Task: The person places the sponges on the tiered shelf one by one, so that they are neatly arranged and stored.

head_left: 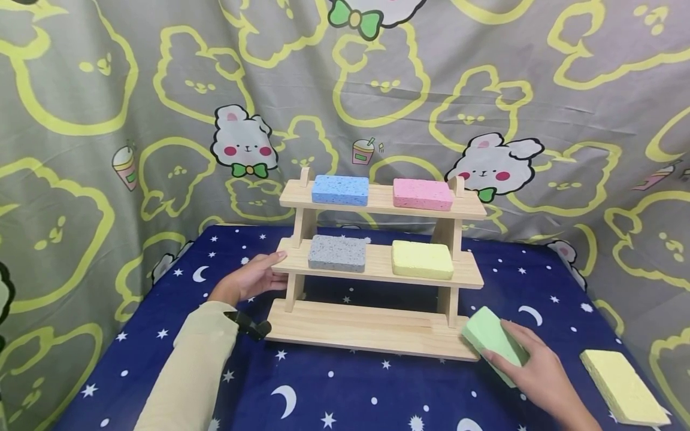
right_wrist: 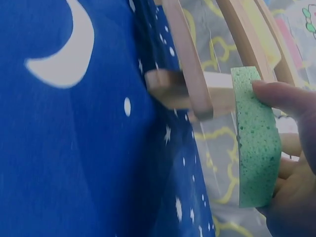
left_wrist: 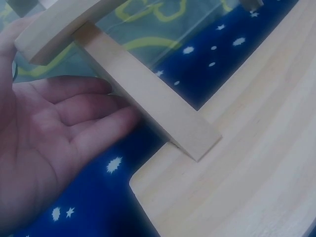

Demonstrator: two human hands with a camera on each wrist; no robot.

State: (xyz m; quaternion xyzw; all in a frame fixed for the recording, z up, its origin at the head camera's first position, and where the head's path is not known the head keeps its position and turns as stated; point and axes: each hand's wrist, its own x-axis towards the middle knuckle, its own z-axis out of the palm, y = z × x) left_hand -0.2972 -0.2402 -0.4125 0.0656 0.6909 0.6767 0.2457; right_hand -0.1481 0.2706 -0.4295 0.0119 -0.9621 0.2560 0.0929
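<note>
A three-tier wooden display shelf (head_left: 356, 326) stands on the table. My left hand (head_left: 256, 276) grips the left end of its middle board, thumb on top and fingers underneath, near the side support (left_wrist: 148, 94). With my right hand (head_left: 539, 368) I hold a green sponge (head_left: 496, 341), tilted, by the bottom board's right end; the right wrist view shows the thumb on one side of the sponge (right_wrist: 256, 143) and fingers on the other. On the top board lie a blue sponge (head_left: 340, 190) and a pink sponge (head_left: 422, 194). A grey sponge (head_left: 336, 253) and a yellow sponge (head_left: 422, 260) lie on the middle board.
Another yellow sponge (head_left: 624, 386) lies at the table's right edge. A dark blue cloth (head_left: 334, 395) with moons and stars covers the table. Behind the shelf hangs a grey curtain (head_left: 302, 84) with cartoon prints. A black strap (head_left: 248, 325) sits at my left wrist.
</note>
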